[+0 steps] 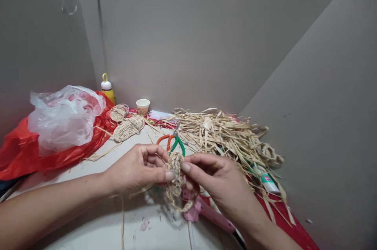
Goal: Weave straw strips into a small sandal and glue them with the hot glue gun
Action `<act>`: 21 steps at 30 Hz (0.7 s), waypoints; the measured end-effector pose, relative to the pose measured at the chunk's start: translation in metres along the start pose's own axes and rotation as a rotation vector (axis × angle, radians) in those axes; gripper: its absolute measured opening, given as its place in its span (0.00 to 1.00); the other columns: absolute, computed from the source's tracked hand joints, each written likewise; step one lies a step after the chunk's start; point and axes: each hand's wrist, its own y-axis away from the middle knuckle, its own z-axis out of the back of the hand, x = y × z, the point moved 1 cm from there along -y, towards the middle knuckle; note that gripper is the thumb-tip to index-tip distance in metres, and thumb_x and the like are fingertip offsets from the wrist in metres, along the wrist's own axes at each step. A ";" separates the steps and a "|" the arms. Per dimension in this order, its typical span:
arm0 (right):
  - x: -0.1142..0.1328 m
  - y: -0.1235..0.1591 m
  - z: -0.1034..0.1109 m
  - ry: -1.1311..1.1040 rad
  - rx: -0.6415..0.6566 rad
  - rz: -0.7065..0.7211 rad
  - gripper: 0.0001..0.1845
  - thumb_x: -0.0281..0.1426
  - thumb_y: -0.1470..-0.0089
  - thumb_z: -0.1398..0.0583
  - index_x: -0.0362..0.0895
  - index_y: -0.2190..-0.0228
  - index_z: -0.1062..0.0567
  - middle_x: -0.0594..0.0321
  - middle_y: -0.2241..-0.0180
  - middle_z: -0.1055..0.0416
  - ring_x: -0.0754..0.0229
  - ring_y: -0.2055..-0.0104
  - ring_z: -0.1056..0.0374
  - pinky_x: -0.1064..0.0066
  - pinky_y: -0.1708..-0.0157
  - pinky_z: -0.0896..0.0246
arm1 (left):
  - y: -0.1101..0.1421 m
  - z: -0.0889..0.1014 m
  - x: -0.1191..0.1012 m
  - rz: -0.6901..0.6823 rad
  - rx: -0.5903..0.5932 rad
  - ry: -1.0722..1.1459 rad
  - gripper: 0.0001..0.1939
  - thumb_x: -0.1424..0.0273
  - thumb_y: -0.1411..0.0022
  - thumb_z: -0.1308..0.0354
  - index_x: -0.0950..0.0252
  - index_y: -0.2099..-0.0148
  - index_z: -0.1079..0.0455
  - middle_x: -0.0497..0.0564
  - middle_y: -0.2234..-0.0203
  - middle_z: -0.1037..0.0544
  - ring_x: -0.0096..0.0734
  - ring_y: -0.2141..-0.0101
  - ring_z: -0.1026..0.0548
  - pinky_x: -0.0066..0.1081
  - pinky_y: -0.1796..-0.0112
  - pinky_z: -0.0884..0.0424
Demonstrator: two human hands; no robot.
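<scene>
Between both hands, above the table, is a small braided straw piece [176, 163] with a braid looping down below it. My left hand [138, 169] pinches its left edge between thumb and fingers. From the other side, my right hand [216, 175] grips the right edge with thumb and forefinger. Just under the piece lies a pink hot glue gun [213, 214], partly hidden by the right hand. Behind the hands rest scissors with orange handles [163, 139] and green-handled pliers or cutters [178, 144], their lower parts covered by the hands.
A heap of dry straw strips [224, 130] spreads over the back right, with a white and green bottle [269, 183] beside it. At left are a clear plastic bag [67, 116] on a red bag [17, 156], a yellow bottle [108, 91], a paper cup [143, 106] and coiled braids [129, 127].
</scene>
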 end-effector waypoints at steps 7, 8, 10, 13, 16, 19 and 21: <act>-0.007 -0.004 -0.004 -0.066 -0.028 0.033 0.17 0.43 0.54 0.31 0.42 0.71 0.21 0.65 0.84 0.27 0.64 0.85 0.34 0.75 0.85 0.37 | -0.001 0.002 -0.004 -0.010 0.023 0.044 0.10 0.69 0.52 0.29 0.70 0.70 0.24 0.46 0.81 0.24 0.21 0.78 0.29 0.23 0.72 0.33; -0.009 -0.004 -0.005 -0.074 -0.032 0.041 0.16 0.43 0.53 0.31 0.42 0.72 0.22 0.64 0.83 0.27 0.65 0.84 0.34 0.75 0.84 0.37 | -0.002 0.002 -0.002 -0.001 0.020 0.064 0.11 0.68 0.53 0.28 0.70 0.71 0.24 0.46 0.81 0.24 0.21 0.79 0.29 0.24 0.72 0.32; -0.014 -0.004 -0.007 -0.094 -0.038 0.056 0.15 0.43 0.52 0.32 0.42 0.72 0.22 0.64 0.83 0.26 0.66 0.84 0.35 0.76 0.82 0.37 | -0.004 0.003 0.002 0.018 0.022 0.103 0.12 0.67 0.54 0.27 0.70 0.71 0.24 0.47 0.82 0.23 0.23 0.79 0.27 0.25 0.72 0.30; -0.016 -0.004 -0.009 -0.118 -0.039 0.070 0.15 0.41 0.53 0.31 0.42 0.72 0.22 0.64 0.83 0.26 0.67 0.83 0.35 0.77 0.82 0.38 | -0.005 0.004 0.007 0.048 0.033 0.135 0.12 0.67 0.54 0.27 0.69 0.71 0.23 0.49 0.81 0.21 0.25 0.79 0.25 0.26 0.71 0.27; -0.010 -0.004 -0.007 -0.126 -0.039 0.051 0.15 0.40 0.57 0.28 0.43 0.72 0.21 0.64 0.82 0.26 0.66 0.81 0.33 0.77 0.81 0.38 | -0.005 0.004 0.006 0.045 0.018 0.151 0.12 0.67 0.55 0.27 0.70 0.71 0.22 0.50 0.81 0.21 0.25 0.78 0.24 0.26 0.71 0.26; -0.001 -0.004 -0.003 -0.095 -0.019 0.023 0.16 0.38 0.62 0.27 0.43 0.71 0.20 0.62 0.79 0.23 0.64 0.79 0.30 0.76 0.78 0.35 | -0.005 0.002 0.004 0.019 -0.011 0.162 0.12 0.67 0.55 0.26 0.70 0.71 0.22 0.49 0.81 0.22 0.24 0.78 0.25 0.26 0.71 0.27; 0.002 -0.003 -0.001 -0.038 -0.013 0.025 0.14 0.37 0.62 0.28 0.43 0.71 0.20 0.63 0.78 0.24 0.66 0.80 0.33 0.76 0.80 0.36 | -0.005 0.001 0.004 0.003 -0.004 0.162 0.13 0.68 0.55 0.26 0.71 0.70 0.22 0.49 0.81 0.22 0.24 0.78 0.26 0.25 0.71 0.28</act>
